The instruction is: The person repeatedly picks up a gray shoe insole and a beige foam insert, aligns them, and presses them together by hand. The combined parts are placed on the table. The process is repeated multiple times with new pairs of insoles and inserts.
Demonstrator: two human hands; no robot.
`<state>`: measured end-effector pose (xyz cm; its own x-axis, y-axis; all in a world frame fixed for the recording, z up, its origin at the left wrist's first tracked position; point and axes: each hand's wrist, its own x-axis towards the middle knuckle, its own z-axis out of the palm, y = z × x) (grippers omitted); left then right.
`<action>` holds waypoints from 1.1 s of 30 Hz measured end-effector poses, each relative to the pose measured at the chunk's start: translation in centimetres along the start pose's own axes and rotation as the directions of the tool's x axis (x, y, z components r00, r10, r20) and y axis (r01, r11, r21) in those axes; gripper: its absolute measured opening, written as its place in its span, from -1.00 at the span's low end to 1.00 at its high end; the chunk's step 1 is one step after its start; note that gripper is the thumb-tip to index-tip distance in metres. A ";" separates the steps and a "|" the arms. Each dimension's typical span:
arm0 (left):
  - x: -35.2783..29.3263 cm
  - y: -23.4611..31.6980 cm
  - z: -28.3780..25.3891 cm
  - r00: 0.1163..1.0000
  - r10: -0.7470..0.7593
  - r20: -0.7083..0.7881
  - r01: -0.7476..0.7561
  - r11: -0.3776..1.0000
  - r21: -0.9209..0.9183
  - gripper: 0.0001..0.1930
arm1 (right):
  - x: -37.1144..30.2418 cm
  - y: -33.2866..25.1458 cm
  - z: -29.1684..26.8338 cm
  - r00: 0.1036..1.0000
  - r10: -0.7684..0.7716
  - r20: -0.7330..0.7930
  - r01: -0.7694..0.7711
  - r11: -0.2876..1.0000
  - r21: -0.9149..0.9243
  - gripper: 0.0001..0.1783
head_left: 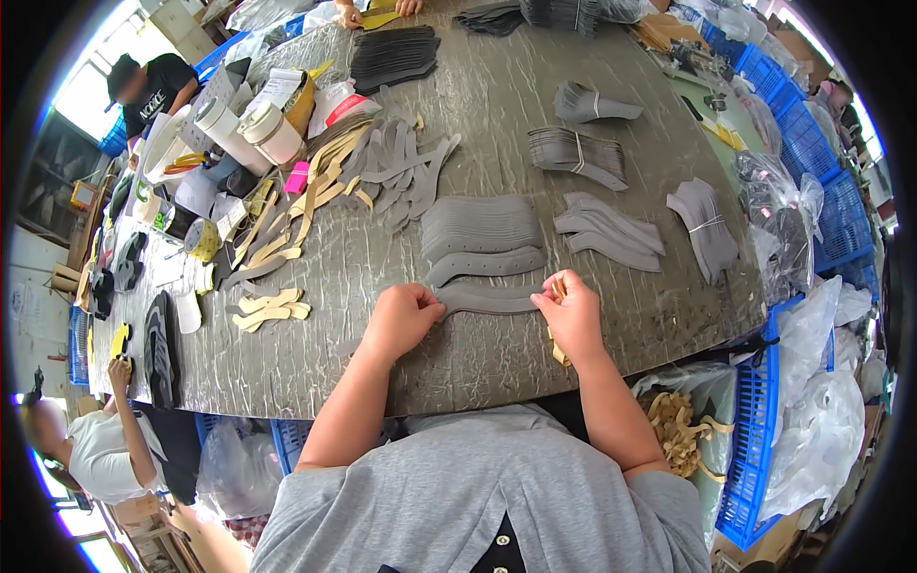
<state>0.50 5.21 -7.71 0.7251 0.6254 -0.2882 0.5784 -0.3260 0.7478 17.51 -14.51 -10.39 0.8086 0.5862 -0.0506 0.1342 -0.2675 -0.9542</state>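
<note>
Between my two hands a curved grey strip [492, 298] lies along the table near its front edge. My left hand [405, 317] is closed in a pinch at the strip's left end. At its right end my right hand [571, 310] is closed too, thumb and finger on the strip. A tan strip [560, 354] hangs below the right palm, partly hidden by the fingers. Just beyond lies another grey strip with small holes [487, 265], in front of an overlapping row of grey strips [480, 222].
Banded grey bundles [702, 229] and loose grey pieces [609, 230] lie to the right. Tan strips [274, 308] and a grey pile [396, 177] are on the left, near white containers [272, 134]. A blue crate [750, 458] stands beside the table's right front. Other people work around the table.
</note>
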 end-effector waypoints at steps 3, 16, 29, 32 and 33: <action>-0.2 0.5 -0.1 1.000 -0.028 0.003 0.028 0.999 -0.015 -0.83 | 0.0 0.2 0.1 1.000 -0.030 -0.009 0.030 0.999 -0.038 -0.79; -0.2 0.3 0.4 0.996 0.071 -0.056 -0.062 0.986 0.154 -0.81 | -0.3 -0.2 0.5 0.977 -0.214 0.011 0.199 0.887 -0.416 -0.75; 0.0 0.2 0.7 0.993 0.106 -0.060 -0.092 0.973 0.210 -0.81 | -1.9 -2.3 2.1 0.907 -0.410 0.096 0.394 0.746 -0.537 -0.66; -0.2 0.8 0.4 0.999 0.042 -0.022 -0.037 0.982 0.184 -0.81 | -1.4 -1.7 2.5 0.954 -0.249 0.167 0.299 0.743 -0.599 -0.65; -0.3 1.1 0.2 1.000 0.009 -0.008 -0.007 0.985 0.175 -0.81 | -1.0 -2.0 2.3 0.959 -0.220 0.180 0.284 0.765 -0.578 -0.66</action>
<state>0.93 4.53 -6.91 0.7271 0.6284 -0.2766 0.6296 -0.4496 0.6337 15.13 -12.79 -9.06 0.6426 0.7585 0.1088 0.6638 -0.4802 -0.5734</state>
